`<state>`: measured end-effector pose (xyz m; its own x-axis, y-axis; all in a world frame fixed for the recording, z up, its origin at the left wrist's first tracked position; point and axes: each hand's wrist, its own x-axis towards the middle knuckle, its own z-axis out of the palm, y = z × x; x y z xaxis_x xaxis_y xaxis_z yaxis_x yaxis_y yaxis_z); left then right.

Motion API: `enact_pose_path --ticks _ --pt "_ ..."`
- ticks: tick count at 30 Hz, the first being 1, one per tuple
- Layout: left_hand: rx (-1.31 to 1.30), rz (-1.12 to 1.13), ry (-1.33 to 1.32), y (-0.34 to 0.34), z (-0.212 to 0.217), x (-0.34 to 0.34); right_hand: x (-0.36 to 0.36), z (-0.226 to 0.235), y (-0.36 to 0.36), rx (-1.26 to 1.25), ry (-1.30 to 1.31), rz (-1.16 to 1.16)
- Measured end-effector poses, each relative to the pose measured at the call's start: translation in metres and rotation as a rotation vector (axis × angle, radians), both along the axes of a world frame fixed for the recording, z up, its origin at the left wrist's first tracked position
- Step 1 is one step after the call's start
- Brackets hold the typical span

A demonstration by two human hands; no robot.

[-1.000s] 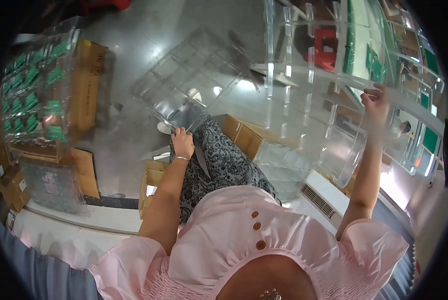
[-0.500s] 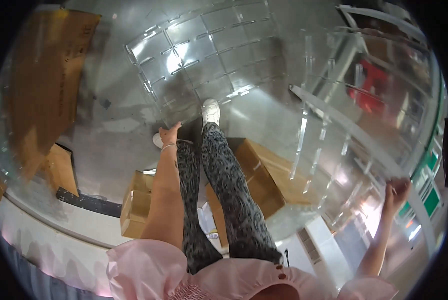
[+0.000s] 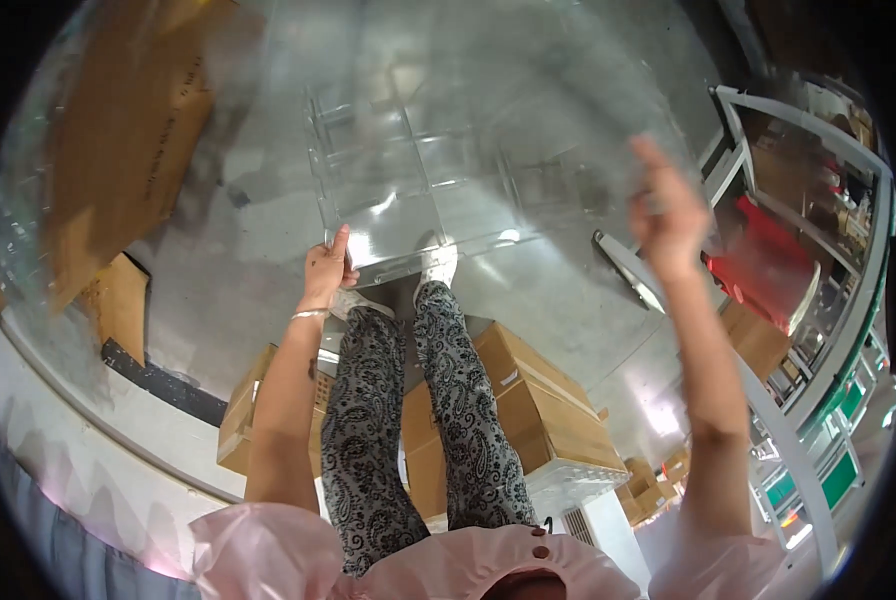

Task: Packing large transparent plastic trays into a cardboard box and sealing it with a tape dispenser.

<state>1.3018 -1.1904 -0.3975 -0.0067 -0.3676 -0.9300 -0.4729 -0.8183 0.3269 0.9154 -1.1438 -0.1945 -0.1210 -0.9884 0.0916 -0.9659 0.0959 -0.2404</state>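
Left hand (image 3: 328, 270): fingers grasp clear tray (image 3: 418, 190), 12 o'clock.
Right hand (image 3: 670, 212): 2 o'clock, blurred; grip cannot be told.

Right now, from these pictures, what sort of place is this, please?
Probably a workshop or packing area: a taped cardboard box beside the person's legs, a clear compartmented tray at the left hand, and a pale frame at the right suggest it.

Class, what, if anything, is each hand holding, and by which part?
The left hand holds a clear divided tray by its near left corner. The right hand is blurred; whether it holds anything cannot be told.
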Motion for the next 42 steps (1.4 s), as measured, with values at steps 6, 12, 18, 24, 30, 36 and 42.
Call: enact_pose_path --ticks 6,12,18,24,30,36,42 --pt "0.183 0.076 0.122 -0.045 0.099 0.068 0.103 -0.008 0.031 0.338 -0.029 0.216" --pt "0.404 0.346 0.114 0.009 0.114 0.141 0.126 0.003 0.049 0.589 -0.34 0.434" --pt "0.497 0.398 0.297 0.029 0.117 0.157 0.144 -0.017 0.085 0.695 -0.433 0.495" --pt "0.587 0.58 0.428 0.067 0.106 0.221 0.137 -0.002 0.102 0.827 -0.481 0.511" --pt "0.594 0.337 0.253 0.062 0.134 0.186 0.157 -0.006 0.137 0.896 -0.425 0.552" --pt "0.686 0.328 0.295 0.076 0.122 0.195 0.177 -0.004 0.158 0.852 -0.502 0.487" --pt "0.742 0.407 0.254 0.069 0.123 0.191 0.183 -0.016 0.163 0.612 -0.209 0.493"
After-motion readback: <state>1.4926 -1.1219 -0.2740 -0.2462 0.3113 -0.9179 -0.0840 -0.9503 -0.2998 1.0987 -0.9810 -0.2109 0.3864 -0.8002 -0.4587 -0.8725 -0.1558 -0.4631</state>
